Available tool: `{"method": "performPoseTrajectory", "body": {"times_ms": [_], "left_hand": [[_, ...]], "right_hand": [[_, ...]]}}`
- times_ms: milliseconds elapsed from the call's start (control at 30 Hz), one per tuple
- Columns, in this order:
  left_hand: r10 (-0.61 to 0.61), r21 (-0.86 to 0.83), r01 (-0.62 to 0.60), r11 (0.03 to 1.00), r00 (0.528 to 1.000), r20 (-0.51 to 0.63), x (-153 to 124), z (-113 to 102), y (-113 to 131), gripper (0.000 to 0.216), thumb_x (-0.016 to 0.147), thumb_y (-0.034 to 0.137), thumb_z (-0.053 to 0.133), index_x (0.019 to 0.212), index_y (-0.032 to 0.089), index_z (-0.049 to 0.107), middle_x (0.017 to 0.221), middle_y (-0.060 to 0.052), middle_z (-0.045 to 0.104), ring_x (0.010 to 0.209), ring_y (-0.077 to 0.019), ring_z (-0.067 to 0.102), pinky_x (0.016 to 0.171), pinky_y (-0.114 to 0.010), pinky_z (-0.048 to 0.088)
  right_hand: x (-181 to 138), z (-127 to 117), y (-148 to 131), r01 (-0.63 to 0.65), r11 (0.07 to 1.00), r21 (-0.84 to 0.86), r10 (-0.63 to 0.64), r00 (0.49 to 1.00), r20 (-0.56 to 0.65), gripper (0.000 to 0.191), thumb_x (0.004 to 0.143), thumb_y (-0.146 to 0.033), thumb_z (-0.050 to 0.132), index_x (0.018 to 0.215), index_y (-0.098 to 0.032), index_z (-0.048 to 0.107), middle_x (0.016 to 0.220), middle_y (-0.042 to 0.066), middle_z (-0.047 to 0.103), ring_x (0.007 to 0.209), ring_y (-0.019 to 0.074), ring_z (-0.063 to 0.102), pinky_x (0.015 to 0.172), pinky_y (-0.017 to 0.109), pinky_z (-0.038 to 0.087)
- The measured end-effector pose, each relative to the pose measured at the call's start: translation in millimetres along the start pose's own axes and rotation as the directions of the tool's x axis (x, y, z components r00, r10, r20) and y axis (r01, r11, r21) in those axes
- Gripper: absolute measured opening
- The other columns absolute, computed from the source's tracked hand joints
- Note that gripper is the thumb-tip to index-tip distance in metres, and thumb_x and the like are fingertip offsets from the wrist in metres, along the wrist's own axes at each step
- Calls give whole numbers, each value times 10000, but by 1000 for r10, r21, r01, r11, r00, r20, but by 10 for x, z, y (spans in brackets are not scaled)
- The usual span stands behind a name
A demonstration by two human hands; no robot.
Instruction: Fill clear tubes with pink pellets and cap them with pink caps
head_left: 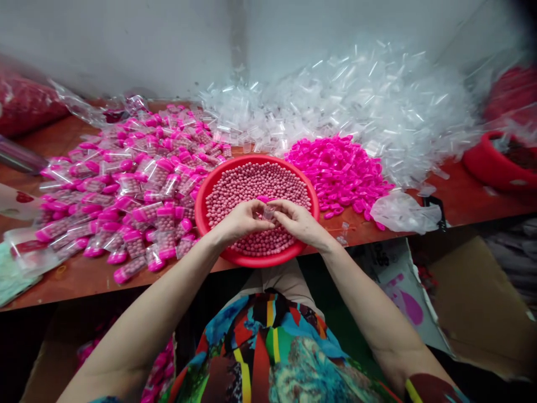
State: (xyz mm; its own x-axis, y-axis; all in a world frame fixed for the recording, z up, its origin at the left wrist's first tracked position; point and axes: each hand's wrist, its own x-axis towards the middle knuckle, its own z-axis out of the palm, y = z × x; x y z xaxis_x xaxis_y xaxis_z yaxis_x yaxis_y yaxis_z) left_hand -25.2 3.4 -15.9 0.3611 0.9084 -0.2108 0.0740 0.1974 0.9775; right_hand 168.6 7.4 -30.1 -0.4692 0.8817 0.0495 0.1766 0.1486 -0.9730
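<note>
Over the red basin (201, 224) my two hands meet, fingers closed around one small clear plastic tube (268, 212) with a bright pink cap (264, 198) at its far end. My left hand (245, 221) pinches it from the left. From the other side, my right hand (298, 222) grips the same piece with bent fingers. Whether the cap is fully seated I cannot tell, as the fingers cover part of it. Small round pink beads (260, 176) fill the basin below. I cannot make out whether the tube has beads in it.
Filled, pink-capped tubes (138, 190) lie heaped at left. Loose pink caps (339, 173) are piled right of the basin, before a large mound of clear empty tubes (344, 106). A clear plastic bag (405, 211) lies by the table edge; another red bowl (499, 165) stands far right.
</note>
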Motion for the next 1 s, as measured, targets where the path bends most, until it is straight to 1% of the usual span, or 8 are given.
{"method": "performPoseTrajectory", "body": {"times_ms": [167,267,333,400,500,700,867,1000], "left_hand": [[-56,-57,61,997,995,81,-22,11,139,368,649,327,831,882,158,601,743,12,590,603,-92,510,564,-236,368],[19,206,-19,978,1000,5,36,-46,138,366,668,350,812,914,164,614,757,-4,598,642,-128,539,603,-267,401],[133,589,-77,804,990,-52,113,-63,104,261,728,314,759,894,160,629,821,-44,620,733,-173,579,683,-302,436],[194,861,-112,496,981,16,192,-21,58,109,843,246,619,884,149,644,886,-93,627,806,-212,596,751,-335,445],[162,942,-228,247,968,192,292,149,-33,264,910,101,391,916,107,655,948,-166,628,878,-254,600,833,-385,437],[153,712,-229,664,973,171,486,378,-278,116,801,90,515,753,174,578,862,-94,608,816,-236,550,825,-382,425],[136,570,-156,807,988,77,598,338,-271,111,697,155,637,756,180,546,691,15,531,633,-152,493,621,-290,394],[67,123,-66,990,998,-3,522,274,-122,218,670,297,740,751,162,589,687,28,550,640,-118,513,650,-268,407]], "right_hand": [[0,16,4,45,998,-46,-48,996,-78,323,911,-247,549,1229,-210,592,1078,52,708,972,173,685,876,325,561],[60,-62,6,35,995,-95,-50,987,-153,241,906,-280,563,1117,-201,651,1059,56,725,954,182,693,893,340,558],[104,-166,17,9,993,-118,-41,960,-277,252,911,-316,558,1107,-192,655,1025,59,725,853,174,702,815,332,574],[130,-280,31,7,989,-148,-60,931,-360,263,920,-331,543,1108,-189,658,1019,62,726,832,175,702,788,329,578],[127,-396,53,33,966,-255,-130,918,-375,248,924,-315,538,1091,-197,678,1042,68,731,949,201,697,873,352,565],[141,-382,101,31,954,-298,-141,924,-354,250,923,-295,529,1071,-179,694,1057,82,736,1029,222,683,962,385,533],[162,-369,114,15,962,-274,-129,905,-405,252,922,-318,531,1074,-199,693,1076,69,736,1021,208,680,963,378,529],[130,-360,87,39,972,-230,-128,914,-385,251,917,-324,530,1060,-197,693,1078,72,735,1015,201,681,961,376,528]]}}
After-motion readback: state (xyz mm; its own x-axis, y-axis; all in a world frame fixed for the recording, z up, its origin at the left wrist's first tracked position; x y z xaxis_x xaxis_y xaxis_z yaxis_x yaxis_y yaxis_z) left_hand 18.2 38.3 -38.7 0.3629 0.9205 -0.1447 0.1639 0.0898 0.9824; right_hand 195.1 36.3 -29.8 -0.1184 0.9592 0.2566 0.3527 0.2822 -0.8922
